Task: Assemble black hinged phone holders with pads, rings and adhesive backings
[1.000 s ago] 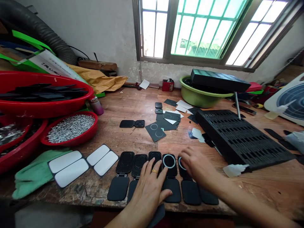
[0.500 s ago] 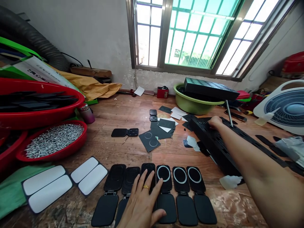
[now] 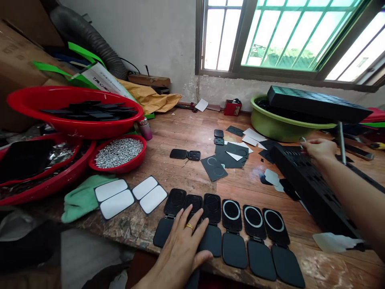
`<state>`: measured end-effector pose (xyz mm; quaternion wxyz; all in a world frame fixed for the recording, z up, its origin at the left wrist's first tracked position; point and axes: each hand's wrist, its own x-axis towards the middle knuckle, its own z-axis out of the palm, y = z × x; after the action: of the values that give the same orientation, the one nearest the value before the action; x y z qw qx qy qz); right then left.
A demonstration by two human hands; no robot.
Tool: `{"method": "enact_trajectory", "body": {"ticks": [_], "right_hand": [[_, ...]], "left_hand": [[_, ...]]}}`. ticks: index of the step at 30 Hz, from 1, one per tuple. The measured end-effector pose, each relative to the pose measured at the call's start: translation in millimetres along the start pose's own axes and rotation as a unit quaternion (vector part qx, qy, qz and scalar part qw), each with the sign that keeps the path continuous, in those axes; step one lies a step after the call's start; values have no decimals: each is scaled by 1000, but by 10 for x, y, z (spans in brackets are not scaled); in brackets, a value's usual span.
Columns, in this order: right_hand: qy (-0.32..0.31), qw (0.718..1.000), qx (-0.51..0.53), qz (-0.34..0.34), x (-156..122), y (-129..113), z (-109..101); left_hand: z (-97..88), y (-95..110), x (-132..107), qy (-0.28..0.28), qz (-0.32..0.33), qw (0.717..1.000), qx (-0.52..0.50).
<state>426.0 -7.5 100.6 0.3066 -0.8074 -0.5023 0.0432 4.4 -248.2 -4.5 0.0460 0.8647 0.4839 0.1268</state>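
My left hand (image 3: 185,239) lies with its fingers spread over the left part of a row of black hinged two-panel pieces (image 3: 211,208). Three pieces at the right of that row carry a pale ring (image 3: 253,217) on their upper panel; the ones nearest my hand show bare ridged circles. Over at the right, my right hand (image 3: 321,150) is closed in a pinch above a long black slotted block (image 3: 309,188). A thin, shiny curved edge, apparently a ring (image 3: 302,140), shows at its fingertips.
White-label sheets (image 3: 117,197) and a green cloth (image 3: 81,196) lie left. Red basins (image 3: 136,105) hold black plates and small metal parts (image 3: 118,152). Dark cards (image 3: 214,167) lie mid-table. A green basin (image 3: 291,130) bears another black block (image 3: 315,104). A metal rod (image 3: 341,142) stands at right.
The view has swung left. My right hand has risen off the slotted block, with a shiny curved edge now at its fingertips. My left hand stays spread over the hinged pieces.
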Motion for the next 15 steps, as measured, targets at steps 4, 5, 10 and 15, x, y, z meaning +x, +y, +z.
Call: {"method": "enact_trajectory", "body": {"ticks": [4,5,10,15], "right_hand": [[-155,981,58,-106,-747,-400,178],[-185,971,63,-138,-1018,-483,250],[-218,836,62,-500,-2284,-643,651],[-137,810,-2,-570,-2694,-569,865]], "left_hand": [[-41,41,12,-19,-1,1000,-11],[-51,49,12,-23,-2,1000,-11],[-92,90,21,-27,-9,999,-15],[-119,125,40,-17,-22,999,-24]]}}
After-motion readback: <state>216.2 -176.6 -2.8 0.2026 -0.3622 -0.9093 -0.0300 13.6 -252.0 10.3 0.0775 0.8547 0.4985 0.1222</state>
